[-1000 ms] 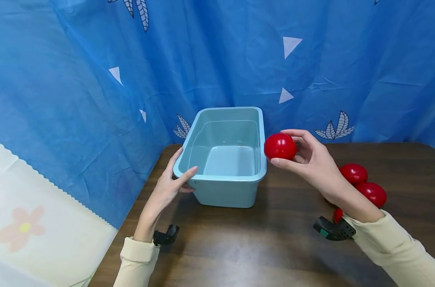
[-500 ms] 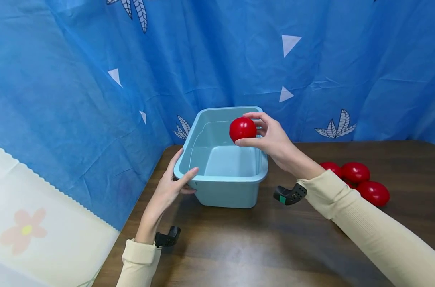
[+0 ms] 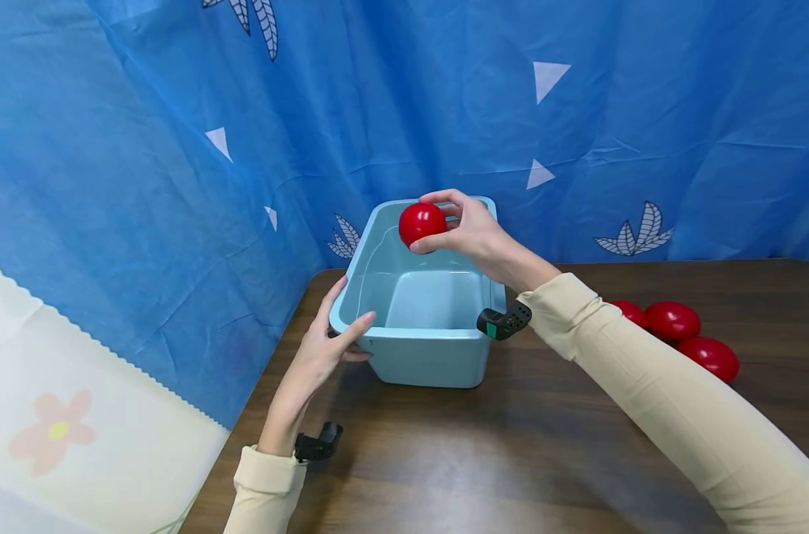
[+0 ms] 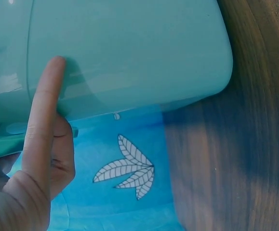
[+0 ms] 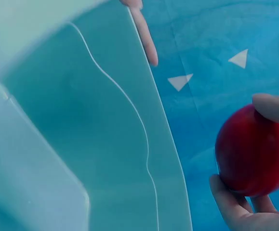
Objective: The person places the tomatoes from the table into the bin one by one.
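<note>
My right hand (image 3: 467,230) holds a glossy red ball (image 3: 422,225) between thumb and fingers, over the back part of a light blue plastic tub (image 3: 427,362). In the right wrist view the ball (image 5: 252,151) is smooth and round, with fingertips under it and the thumb on top. At the tub's front left corner, my left hand (image 3: 320,352) grips the rim, its thumb toward the front wall and other fingers along the left side. One straight finger (image 4: 45,110) lies against the tub wall in the left wrist view. The tub's visible floor is bare.
Several more red balls (image 3: 672,321) lie on the dark wooden table (image 3: 404,452) at the right, partly behind the right sleeve (image 3: 644,378). A blue patterned curtain (image 3: 437,96) hangs behind the tub. Pale flowered cloth (image 3: 110,415) lies beyond the table's left edge.
My right hand has carried the red ball leftward and back, from beside the tub's right rim to over its inside. The left hand keeps its grip on the corner.
</note>
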The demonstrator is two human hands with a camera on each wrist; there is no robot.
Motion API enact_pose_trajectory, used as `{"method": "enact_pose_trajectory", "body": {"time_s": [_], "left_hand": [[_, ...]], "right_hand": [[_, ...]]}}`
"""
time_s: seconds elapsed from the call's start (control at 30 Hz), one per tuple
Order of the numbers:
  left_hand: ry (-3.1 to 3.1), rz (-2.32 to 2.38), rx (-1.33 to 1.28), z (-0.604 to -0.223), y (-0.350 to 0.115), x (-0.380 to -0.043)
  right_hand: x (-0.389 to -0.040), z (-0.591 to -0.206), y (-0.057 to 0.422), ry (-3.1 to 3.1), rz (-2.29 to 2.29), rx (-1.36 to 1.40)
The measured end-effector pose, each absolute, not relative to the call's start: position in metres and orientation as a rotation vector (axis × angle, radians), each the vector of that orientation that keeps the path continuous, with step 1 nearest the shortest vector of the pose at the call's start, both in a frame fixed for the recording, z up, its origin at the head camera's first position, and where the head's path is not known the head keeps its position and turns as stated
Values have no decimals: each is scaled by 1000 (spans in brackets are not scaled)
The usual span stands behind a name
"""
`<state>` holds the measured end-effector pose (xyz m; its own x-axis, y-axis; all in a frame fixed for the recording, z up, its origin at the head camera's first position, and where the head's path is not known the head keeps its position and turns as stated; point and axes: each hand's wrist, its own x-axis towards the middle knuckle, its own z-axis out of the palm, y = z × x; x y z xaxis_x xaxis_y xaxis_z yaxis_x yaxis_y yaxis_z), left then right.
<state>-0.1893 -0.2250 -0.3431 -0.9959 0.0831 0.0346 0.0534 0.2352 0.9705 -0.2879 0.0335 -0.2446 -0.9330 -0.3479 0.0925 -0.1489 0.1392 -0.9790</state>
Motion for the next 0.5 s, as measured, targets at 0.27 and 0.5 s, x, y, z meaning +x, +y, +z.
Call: {"method": "enact_pose_trajectory", "body": {"time_s": [0.27, 0.5], "left_hand": [[2446, 1938, 137, -341, -224, -189], [2446, 1940, 128, -340, -223, -190]], "right_hand": [[-303, -240, 28, 2237, -1854, -481], [-309, -243, 28, 2222, -1817, -398]]}}
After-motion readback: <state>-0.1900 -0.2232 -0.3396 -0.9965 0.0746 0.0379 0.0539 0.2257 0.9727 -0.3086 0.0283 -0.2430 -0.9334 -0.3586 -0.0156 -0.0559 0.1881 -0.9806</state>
